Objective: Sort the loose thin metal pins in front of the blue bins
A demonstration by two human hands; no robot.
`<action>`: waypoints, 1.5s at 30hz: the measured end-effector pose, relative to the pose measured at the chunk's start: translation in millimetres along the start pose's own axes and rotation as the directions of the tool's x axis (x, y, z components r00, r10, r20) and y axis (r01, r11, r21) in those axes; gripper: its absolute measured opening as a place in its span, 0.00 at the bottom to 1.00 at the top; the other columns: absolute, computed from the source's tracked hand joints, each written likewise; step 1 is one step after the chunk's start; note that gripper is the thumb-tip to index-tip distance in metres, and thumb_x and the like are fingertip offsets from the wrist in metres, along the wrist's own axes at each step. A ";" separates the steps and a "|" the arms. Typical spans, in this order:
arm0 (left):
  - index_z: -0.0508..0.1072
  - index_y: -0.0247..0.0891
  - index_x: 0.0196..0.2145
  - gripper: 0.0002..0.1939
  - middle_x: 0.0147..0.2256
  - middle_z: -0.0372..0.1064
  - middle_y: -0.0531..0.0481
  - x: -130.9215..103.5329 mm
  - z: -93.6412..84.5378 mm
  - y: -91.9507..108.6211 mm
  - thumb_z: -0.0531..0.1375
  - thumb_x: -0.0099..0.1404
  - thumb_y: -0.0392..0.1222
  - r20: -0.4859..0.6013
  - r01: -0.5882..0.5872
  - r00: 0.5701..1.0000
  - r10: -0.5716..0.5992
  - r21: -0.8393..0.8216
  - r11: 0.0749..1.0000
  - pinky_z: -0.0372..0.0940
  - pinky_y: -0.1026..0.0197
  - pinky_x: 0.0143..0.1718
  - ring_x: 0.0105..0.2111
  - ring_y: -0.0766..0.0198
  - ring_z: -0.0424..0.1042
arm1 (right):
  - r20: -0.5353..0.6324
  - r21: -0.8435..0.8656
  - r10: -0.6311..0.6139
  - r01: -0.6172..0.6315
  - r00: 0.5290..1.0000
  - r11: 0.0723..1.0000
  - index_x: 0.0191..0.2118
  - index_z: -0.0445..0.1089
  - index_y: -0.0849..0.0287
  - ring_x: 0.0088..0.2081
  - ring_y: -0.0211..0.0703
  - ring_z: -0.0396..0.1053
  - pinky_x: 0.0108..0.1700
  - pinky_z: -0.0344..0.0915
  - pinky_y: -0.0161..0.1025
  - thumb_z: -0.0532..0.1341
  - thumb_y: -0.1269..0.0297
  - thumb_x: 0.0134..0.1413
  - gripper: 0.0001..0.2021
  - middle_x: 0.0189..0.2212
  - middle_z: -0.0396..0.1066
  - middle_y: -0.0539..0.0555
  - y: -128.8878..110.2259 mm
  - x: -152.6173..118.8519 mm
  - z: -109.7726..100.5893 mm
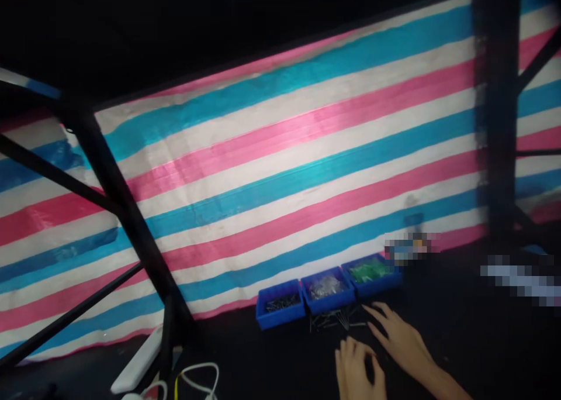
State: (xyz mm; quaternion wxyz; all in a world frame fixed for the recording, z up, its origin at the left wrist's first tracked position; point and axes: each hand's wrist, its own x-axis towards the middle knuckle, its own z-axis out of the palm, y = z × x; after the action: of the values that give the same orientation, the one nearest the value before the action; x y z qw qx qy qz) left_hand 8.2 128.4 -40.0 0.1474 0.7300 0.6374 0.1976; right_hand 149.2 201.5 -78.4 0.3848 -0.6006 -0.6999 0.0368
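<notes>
My left hand (pixel 358 369) is low in the head view, over the black table. Its fingers are bent, and the thumb and index finger curve together around a dark gap; anything between them is too small to make out. To its right, my right hand (pixel 401 338) reaches in with fingers apart, seemingly holding nothing. Thin metal rods (pixel 328 320) lie loosely in front of both hands, one ending close to the right hand. Behind them stand three blue bins: one with dark small parts (pixel 283 302), one with clear pieces (pixel 326 287), one with green pieces (pixel 370 271).
A striped plastic sheet (pixel 307 172) hangs behind the table between a slanted black post (pixel 131 219) and a thick one (pixel 499 119). A white power strip (pixel 138 359) and white cable (pixel 217 376) lie at lower left. Blurred patches cover items at right.
</notes>
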 end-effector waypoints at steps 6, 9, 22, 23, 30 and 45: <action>0.67 0.40 0.32 0.09 0.38 0.64 0.48 13.1 -2.3 0.1 0.48 0.60 0.39 -0.073 -0.120 0.989 0.125 0.063 0.991 0.52 0.51 0.50 0.44 0.56 0.61 | 0.069 -0.040 0.049 -0.046 0.996 0.998 0.38 0.71 0.51 0.36 0.41 0.68 0.31 0.63 0.34 0.50 0.61 0.53 0.13 0.40 0.66 0.52 -23.2 14.1 -10.9; 0.66 0.38 0.29 0.08 0.35 0.64 0.48 31.1 -1.1 2.1 0.48 0.59 0.38 -0.157 -0.163 0.972 0.176 0.089 0.983 0.55 0.54 0.44 0.41 0.57 0.61 | 0.106 0.036 0.047 -0.051 0.993 0.998 0.34 0.71 0.52 0.36 0.38 0.68 0.33 0.60 0.32 0.52 0.61 0.53 0.11 0.38 0.67 0.50 -27.0 17.2 -18.3; 0.65 0.40 0.33 0.07 0.35 0.63 0.49 35.7 2.2 3.3 0.49 0.61 0.38 -0.149 -0.260 0.950 0.275 0.115 0.959 0.54 0.59 0.38 0.38 0.59 0.61 | 0.247 -0.009 0.163 -0.166 0.955 0.986 0.34 0.70 0.54 0.35 0.37 0.67 0.31 0.55 0.31 0.55 0.65 0.50 0.07 0.36 0.68 0.50 -35.0 15.9 -32.5; 0.65 0.40 0.34 0.06 0.35 0.63 0.48 34.3 1.9 3.5 0.49 0.61 0.38 -0.140 -0.260 0.951 0.276 0.121 0.958 0.54 0.59 0.38 0.38 0.59 0.61 | 0.247 -0.007 0.154 -0.157 0.957 0.988 0.35 0.70 0.54 0.35 0.37 0.67 0.31 0.55 0.31 0.55 0.65 0.50 0.08 0.36 0.68 0.49 -35.3 15.0 -31.8; 0.65 0.38 0.32 0.05 0.36 0.63 0.48 31.2 4.8 4.2 0.51 0.59 0.39 -0.148 -0.173 0.970 0.193 0.139 0.975 0.53 0.57 0.39 0.38 0.58 0.61 | 0.244 0.018 0.164 -0.173 0.956 0.985 0.34 0.70 0.53 0.33 0.37 0.66 0.29 0.53 0.31 0.57 0.64 0.45 0.08 0.32 0.69 0.48 -33.1 7.9 -30.8; 0.67 0.39 0.33 0.07 0.36 0.65 0.48 22.8 -2.3 -5.8 0.52 0.58 0.40 -0.178 -0.096 0.979 0.100 0.029 0.995 0.53 0.56 0.41 0.39 0.58 0.61 | 0.260 0.111 0.267 -0.303 0.928 0.946 0.37 0.70 0.51 0.33 0.41 0.69 0.30 0.56 0.33 0.58 0.59 0.40 0.13 0.29 0.72 0.47 -24.6 7.1 -26.7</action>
State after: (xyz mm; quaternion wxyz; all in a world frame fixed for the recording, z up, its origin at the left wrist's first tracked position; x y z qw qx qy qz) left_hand 4.6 151.7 -38.4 0.0720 0.7413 0.6133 0.2629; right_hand 144.9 189.9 -43.5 0.3314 -0.6566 -0.6418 0.2174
